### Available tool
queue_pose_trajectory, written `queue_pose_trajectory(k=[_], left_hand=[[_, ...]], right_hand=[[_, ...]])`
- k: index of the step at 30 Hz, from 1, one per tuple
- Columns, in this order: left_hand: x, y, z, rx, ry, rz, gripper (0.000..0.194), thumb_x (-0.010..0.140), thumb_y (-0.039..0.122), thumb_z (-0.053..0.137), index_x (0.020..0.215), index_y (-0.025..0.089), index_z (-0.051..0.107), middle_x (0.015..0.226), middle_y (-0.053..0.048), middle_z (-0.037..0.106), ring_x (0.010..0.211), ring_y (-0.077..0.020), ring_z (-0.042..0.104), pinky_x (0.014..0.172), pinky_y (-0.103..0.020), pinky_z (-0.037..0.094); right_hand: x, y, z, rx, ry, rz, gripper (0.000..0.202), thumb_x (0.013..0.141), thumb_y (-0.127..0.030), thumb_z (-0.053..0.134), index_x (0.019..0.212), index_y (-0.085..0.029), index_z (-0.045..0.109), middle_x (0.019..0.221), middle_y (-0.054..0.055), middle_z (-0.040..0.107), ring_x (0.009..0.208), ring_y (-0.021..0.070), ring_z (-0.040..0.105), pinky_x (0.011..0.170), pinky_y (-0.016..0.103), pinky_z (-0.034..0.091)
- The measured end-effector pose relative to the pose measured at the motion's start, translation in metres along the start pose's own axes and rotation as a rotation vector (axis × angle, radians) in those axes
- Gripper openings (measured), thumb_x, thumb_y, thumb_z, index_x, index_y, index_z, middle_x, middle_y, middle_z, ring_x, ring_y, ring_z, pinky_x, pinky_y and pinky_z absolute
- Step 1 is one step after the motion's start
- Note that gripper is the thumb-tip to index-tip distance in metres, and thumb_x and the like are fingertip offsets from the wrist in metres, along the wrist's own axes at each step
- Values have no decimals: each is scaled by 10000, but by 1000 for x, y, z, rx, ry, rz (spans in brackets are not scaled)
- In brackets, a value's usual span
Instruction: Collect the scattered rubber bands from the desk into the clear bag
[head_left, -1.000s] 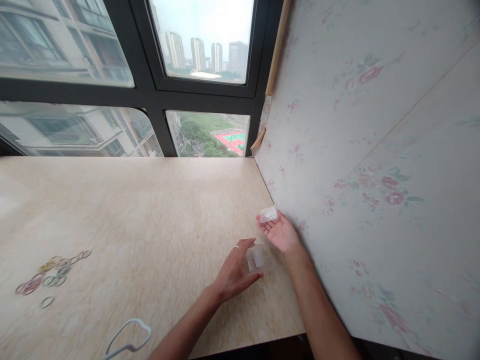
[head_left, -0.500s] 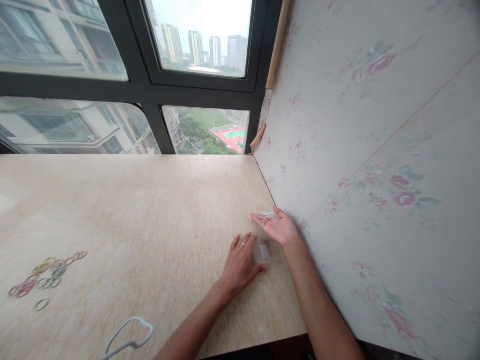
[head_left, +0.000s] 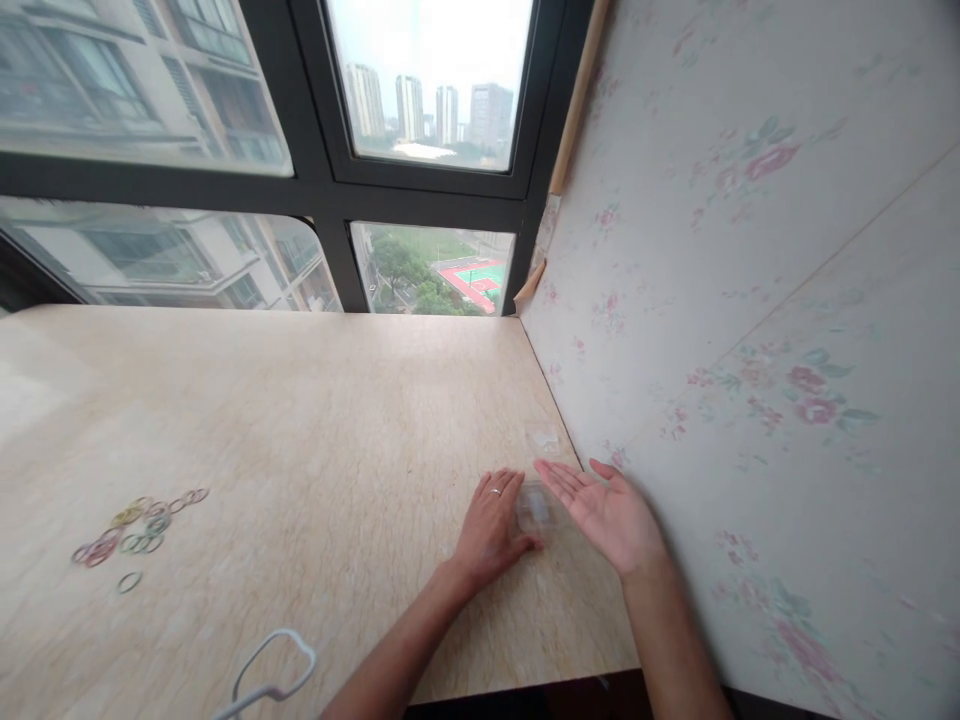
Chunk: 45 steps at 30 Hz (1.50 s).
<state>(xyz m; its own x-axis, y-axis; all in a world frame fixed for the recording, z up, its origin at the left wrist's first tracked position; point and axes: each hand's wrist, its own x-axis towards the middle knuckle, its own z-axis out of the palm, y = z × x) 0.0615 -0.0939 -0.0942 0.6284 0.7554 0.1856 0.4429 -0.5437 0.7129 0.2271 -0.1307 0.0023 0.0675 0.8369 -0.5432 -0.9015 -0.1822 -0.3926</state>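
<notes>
A small clear plastic box (head_left: 537, 510) with a pale patch in its middle lies on the marble-patterned surface near the wall. My left hand (head_left: 489, 525), with a ring on one finger, holds it from the left, fingers at the far side and thumb at the near side. To the right of the box, my right hand (head_left: 611, 515) is open and palm up, holding nothing. Its fingertips are close to the box; whether they touch it, I cannot tell. Beyond these fingertips lies another clear, thin plastic piece (head_left: 544, 438), perhaps a lid, beside the wall.
Several coloured elastic-looking rings (head_left: 139, 530) lie in a loose cluster at the left. A white looped object (head_left: 277, 665) enters from the bottom edge. The flower-patterned wall (head_left: 750, 350) borders the right side, and dark-framed windows (head_left: 431, 195) stand at the back.
My right hand has drawn back from the clear plastic piece, towards me and rightwards, and that piece now lies apart from it. My left hand stays at the box. The view has shifted slightly.
</notes>
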Motion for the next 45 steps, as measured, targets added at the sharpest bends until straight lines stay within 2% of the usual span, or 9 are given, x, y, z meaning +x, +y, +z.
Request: queue_pose_trajectory(k=[6,12,16,22,26,29,35,40,45], left_hand=[[-30,-3,-22,-96,-28,-69,884,694,411,753,1423,209,296,1445,-181,393,1356,-346,325,1089,-574,288],[-73,-24,-65,-91,70,-244,680,810,427,618,1396,227,337,1445,-147,408,1344,-282,364,1098,-513,305],[-109,-63,-115,73,352,-429,524,861,406,501,1333,204,398,1383,-145,469,1309,-277,412,1091,-498,308],[-190,-127,-220,488,776,-811,479,860,427,431,1254,154,442,1301,-206,494,1321,-333,361,1093,-472,270],[-226,-151,-261,629,787,-1011,499,856,457,445,1207,105,481,1336,-263,446,1369,-399,241,1091,-553,171],[-224,-166,-270,655,682,-1015,593,872,503,419,1261,56,451,1383,-297,400,1389,-390,205,1104,-551,111],[-185,-193,-262,678,487,-844,707,877,538,395,1346,9,403,1442,-262,368,1393,-341,233,1128,-484,122],[-176,-204,-264,723,509,-669,424,893,379,449,1195,105,566,1347,-187,508,1297,-289,400,1081,-421,266],[-181,-200,-270,729,552,-693,264,905,275,450,1077,166,618,1181,-143,591,1091,-269,522,920,-378,390]], right_hand=[[-37,48,-57,-194,7,-2,310,829,-223,522,1085,-108,654,1166,142,668,1144,227,598,1023,400,456],[-45,88,-111,-448,66,-77,401,617,-394,805,955,-197,719,1024,88,733,987,254,680,914,386,536],[-40,102,-99,-598,110,-183,411,526,-412,848,857,-210,712,883,53,756,846,254,712,792,366,584],[-37,132,-75,-1002,219,-426,353,536,-496,773,746,-225,687,632,-5,716,507,186,639,503,279,534],[-37,137,-71,-1234,260,-482,356,602,-556,666,769,-241,675,634,-6,709,432,183,584,419,285,476],[-31,133,-73,-1350,312,-500,395,638,-592,592,821,-248,660,657,-2,708,418,193,567,420,307,469],[-20,122,-83,-1642,456,-509,444,554,-609,585,802,-263,710,743,30,727,676,259,660,561,305,483],[-21,124,-83,-1630,492,-587,503,562,-625,539,821,-226,701,788,55,729,715,266,662,624,314,486],[-22,125,-82,-1571,498,-588,512,580,-608,537,854,-201,680,815,67,727,686,261,667,609,311,506]])
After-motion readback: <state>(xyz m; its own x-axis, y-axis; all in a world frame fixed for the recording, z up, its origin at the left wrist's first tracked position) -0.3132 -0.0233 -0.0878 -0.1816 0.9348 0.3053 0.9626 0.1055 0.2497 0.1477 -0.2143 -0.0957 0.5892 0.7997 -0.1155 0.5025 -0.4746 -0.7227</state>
